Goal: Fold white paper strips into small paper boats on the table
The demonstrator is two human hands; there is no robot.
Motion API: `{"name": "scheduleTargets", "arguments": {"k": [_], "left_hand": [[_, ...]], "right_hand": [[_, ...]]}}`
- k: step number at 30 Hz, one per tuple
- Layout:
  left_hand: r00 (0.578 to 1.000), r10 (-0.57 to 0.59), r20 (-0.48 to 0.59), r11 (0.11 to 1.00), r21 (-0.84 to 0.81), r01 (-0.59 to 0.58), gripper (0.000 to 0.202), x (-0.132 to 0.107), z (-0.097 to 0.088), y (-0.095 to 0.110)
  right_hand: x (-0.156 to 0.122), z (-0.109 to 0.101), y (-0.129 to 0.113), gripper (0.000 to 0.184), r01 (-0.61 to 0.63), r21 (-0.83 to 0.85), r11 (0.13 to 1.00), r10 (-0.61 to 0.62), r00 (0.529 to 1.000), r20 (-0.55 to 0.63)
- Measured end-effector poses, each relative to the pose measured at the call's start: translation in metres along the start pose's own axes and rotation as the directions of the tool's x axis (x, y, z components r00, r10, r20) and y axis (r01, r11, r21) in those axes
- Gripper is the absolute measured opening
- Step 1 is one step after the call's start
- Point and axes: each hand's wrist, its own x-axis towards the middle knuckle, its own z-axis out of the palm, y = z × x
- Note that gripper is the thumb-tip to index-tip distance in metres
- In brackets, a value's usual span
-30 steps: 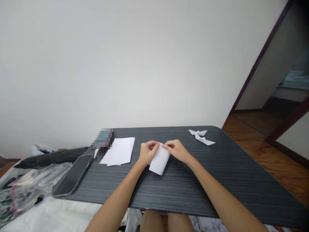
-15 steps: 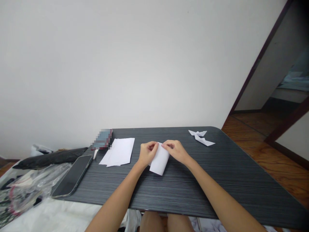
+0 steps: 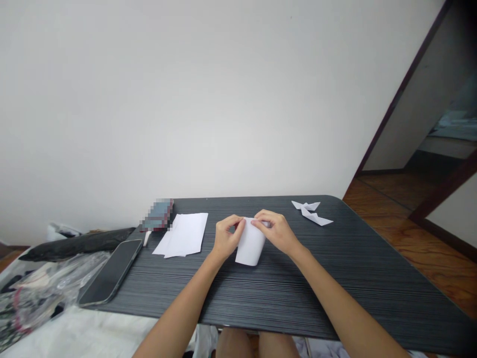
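A white sheet of paper, bent over on itself, is held between my two hands above the dark table. My left hand pinches its upper left corner between thumb and fingers. At the upper right edge, my right hand grips it with the thumb in front and the fingers behind. The lower end of the sheet hangs toward me, slightly curved. Part of its back side is hidden by my right fingers.
Loose white sheets lie to the left, beside a phone at the table's left edge. A blurred-out booklet-like item sits behind them. Small folded paper pieces rest at the back right. Plastic bags are further left.
The paper has shifted slightly right and its lower end has risen a little. My right hand has moved a bit up and right; my left hand is almost where it was.
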Motion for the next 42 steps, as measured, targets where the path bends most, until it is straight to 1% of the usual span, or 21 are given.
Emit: {"name": "scheduleTargets", "arguments": {"k": [13,28,31,34,36,38,40,42], "left_hand": [[0.999,0.032,-0.002,0.999,0.027,-0.032,0.021,0.0,0.0,0.002],[0.999,0.022,0.032,0.998,0.055,-0.023,0.022,-0.001,0.001,0.002],[1.0,-0.002,0.03,0.999,0.041,0.001,0.023,0.0,0.0,0.001],[0.998,-0.064,-0.003,0.998,0.006,0.064,0.025,0.002,-0.004,-0.001],[0.996,-0.089,-0.017,0.996,-0.006,0.089,0.025,0.003,-0.007,-0.002],[0.997,-0.076,0.002,0.997,0.015,0.076,0.026,0.004,-0.01,-0.002],[0.999,-0.042,0.031,0.997,0.059,0.04,0.027,0.004,-0.011,-0.001],[0.999,-0.018,0.039,0.995,0.098,0.014,0.027,0.004,-0.011,0.0]], "right_hand": [[0.0,0.0,0.0,0.019,0.008,-0.032,0.999,-0.007,1.0,0.01],[0.0,-0.001,-0.001,0.02,-0.008,-0.016,1.0,0.008,1.0,0.026],[0.001,-0.002,0.001,0.019,-0.036,-0.008,0.999,0.036,0.999,0.03],[0.001,-0.006,0.003,0.019,-0.115,-0.03,0.993,0.117,0.99,0.074],[0.002,-0.011,0.006,0.021,-0.137,-0.05,0.989,0.142,0.982,0.124],[0.001,-0.015,0.008,0.023,-0.125,-0.075,0.989,0.135,0.978,0.161],[0.0,-0.018,0.01,0.025,-0.117,-0.108,0.987,0.136,0.973,0.185],[0.0,-0.018,0.011,0.025,-0.143,-0.095,0.985,0.159,0.97,0.186]]}}
